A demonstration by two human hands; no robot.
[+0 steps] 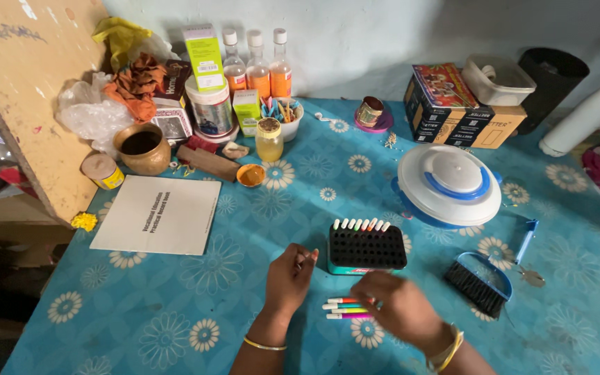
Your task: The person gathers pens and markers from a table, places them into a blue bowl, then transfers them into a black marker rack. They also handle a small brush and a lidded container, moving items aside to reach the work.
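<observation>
A black pen holder (368, 247) with many holes stands on the blue flowered tablecloth (258, 236), with several colour pens (361, 224) in its back row. My left hand (290, 276) is just left of the holder, its fingers curled around something thin that I cannot make out. Reaching down over three loose pens (345, 308) that lie on the cloth in front of the holder, my right hand (397, 303) has its fingers on them.
A white booklet (157, 214) lies at the left. A round white and blue lidded container (449, 184) and a small blue brush (480, 280) sit to the right. Jars, bottles, a brass pot (144, 148) and boxes (453, 104) crowd the back.
</observation>
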